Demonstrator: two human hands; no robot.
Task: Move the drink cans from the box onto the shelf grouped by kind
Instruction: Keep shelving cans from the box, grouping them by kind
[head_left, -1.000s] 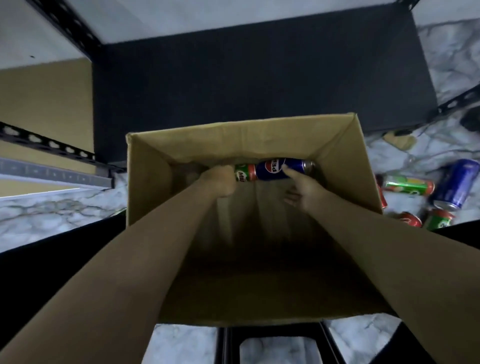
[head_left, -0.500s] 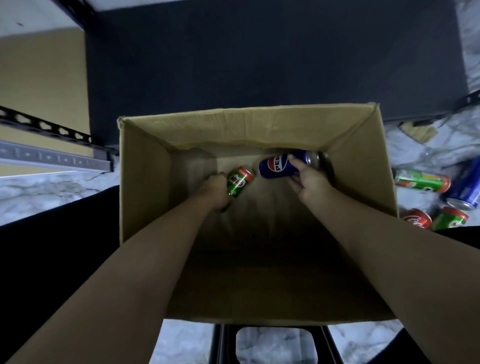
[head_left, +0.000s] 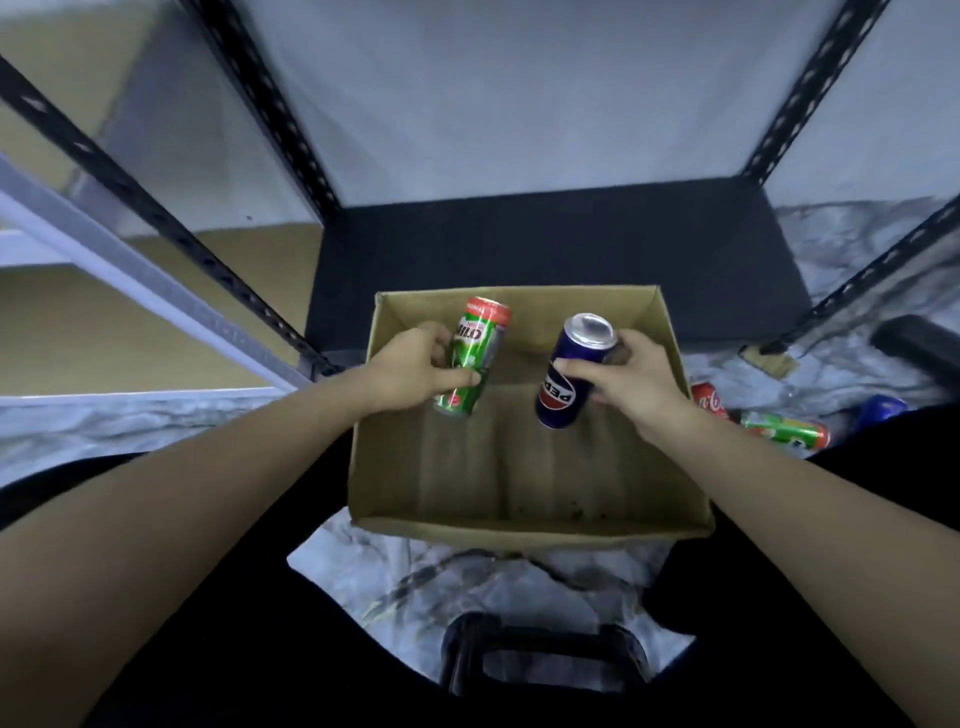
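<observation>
My left hand (head_left: 413, 370) grips a slim green Milo can (head_left: 474, 358), held above the open cardboard box (head_left: 530, 525). A dark blue Pepsi can (head_left: 571, 371) is gripped in my right hand (head_left: 636, 382), also above the box, with its silver top pointing away from me. The box interior below them shows only bare cardboard. Beyond the box lies the dark shelf board (head_left: 561, 234) of a black metal rack, with nothing on it.
On the marble floor right of the box lie a red Coca-Cola can (head_left: 710, 401), a green can (head_left: 787, 431) and a blue can (head_left: 883, 410). Black slotted rack posts (head_left: 270, 98) rise on both sides. A black stool frame (head_left: 540, 660) sits near my legs.
Both hands have lifted their cans from the bottom of the box up above its rim. The view has tilted up, showing more of the rack.
</observation>
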